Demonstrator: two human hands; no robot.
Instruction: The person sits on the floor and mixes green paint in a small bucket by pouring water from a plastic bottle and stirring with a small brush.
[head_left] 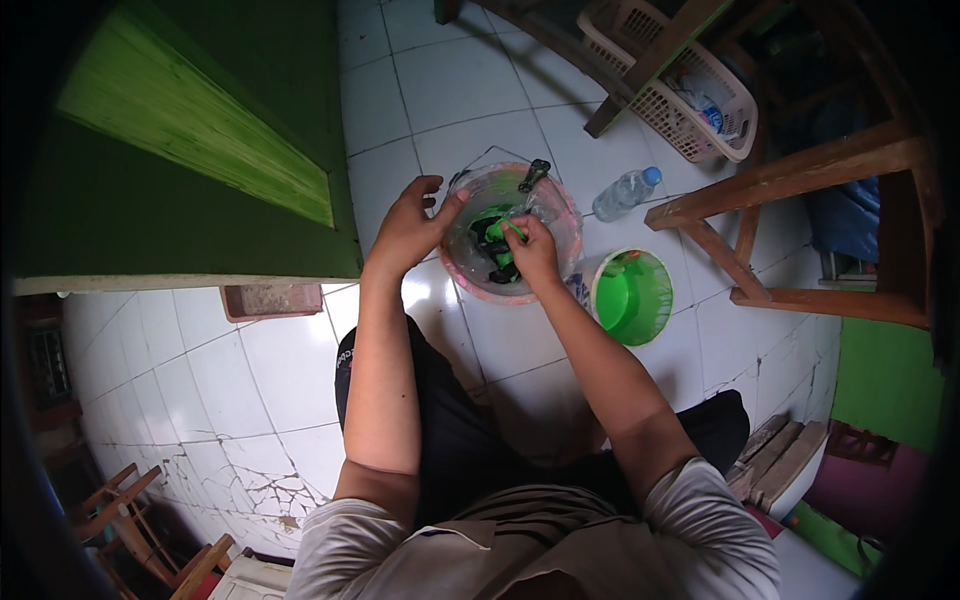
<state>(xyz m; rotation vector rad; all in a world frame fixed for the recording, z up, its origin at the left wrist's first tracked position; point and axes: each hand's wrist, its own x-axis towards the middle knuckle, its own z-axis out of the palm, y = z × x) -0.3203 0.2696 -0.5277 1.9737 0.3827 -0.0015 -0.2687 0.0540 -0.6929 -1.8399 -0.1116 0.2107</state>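
A translucent bucket (465,268) with a pink-smeared rim and wire handle stands on the tiles between my hands, with dark and green-smeared material (500,258) and some clear plastic inside. My left hand (425,220) is at its left rim, fingers curved and apart. My right hand (530,245) is inside the rim, pinching a thin green stick over that material. A black object (534,175) sits on the far rim. Just right stands a small tub (632,295) of bright green liquid; behind it a plastic bottle (622,197) with a blue cap stands near the bucket.
A green-painted panel (180,200) is at left, with a reddish tray (270,305) by it. Wooden furniture frames (790,170) stand at right, near a beige plastic basket (740,130). Wooden chair pieces (130,510) are at lower left.
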